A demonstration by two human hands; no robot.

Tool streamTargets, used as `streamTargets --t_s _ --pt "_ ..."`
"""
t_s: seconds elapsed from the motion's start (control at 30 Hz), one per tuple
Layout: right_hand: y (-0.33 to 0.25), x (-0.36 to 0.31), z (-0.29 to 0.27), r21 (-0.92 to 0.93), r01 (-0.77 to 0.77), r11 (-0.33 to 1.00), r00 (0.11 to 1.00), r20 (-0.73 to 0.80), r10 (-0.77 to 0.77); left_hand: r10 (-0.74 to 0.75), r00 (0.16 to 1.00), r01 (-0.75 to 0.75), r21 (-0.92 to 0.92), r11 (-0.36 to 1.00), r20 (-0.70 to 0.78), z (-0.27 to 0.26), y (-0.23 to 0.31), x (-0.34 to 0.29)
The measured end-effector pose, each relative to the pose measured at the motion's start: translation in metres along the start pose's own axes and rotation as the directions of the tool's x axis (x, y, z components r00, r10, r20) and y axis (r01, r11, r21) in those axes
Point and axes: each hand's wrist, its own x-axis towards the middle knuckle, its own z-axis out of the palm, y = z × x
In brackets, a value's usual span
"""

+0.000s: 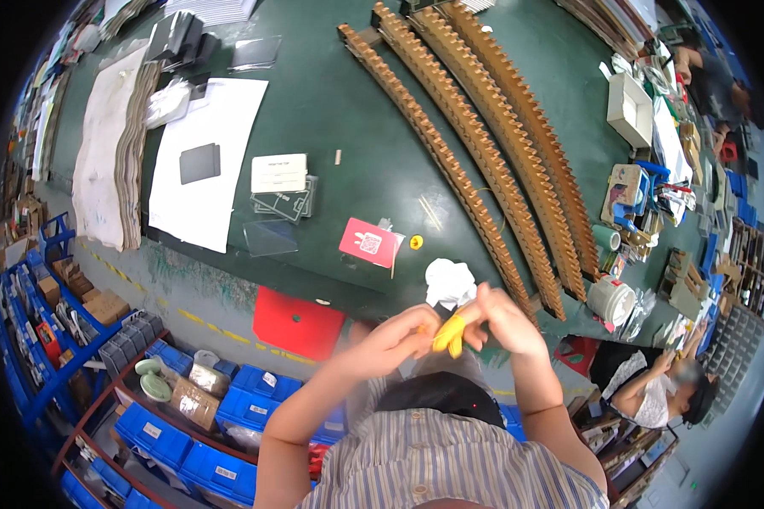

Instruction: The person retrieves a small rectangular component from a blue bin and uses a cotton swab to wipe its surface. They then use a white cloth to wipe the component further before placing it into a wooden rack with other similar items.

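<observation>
Your hands meet before the table [331, 76], notched racks [484, 161] lying on its right, paper sheet [208, 157] on its left.

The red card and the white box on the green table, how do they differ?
The red card is flat and thin; the white box has some height. The red card lies tilted, near the table's front edge, close to the left hand and right hand; the white box lies farther back, beside clear plastic sheets. Both are rectangular and rest on the green table.

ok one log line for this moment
left hand + right hand: both grip yellow piece | white cloth behind | green table
</observation>
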Motion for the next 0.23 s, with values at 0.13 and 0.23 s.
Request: streamTargets --t_s 0.13,0.23 --pt "-0.014 0.013 0.044 -0.128 0.187 0.974 0.933 -0.288 -0.217 -0.02 0.993 0.001 -0.166 0.986 -0.113 -0.007 0.001 -0.053" --pt "-0.026 0.027 0.071 -0.181 0.217 0.959 0.748 -0.6 -0.282 0.026 0.989 -0.059 -0.227 0.972 -0.143 -0.02 -0.006 -0.1"
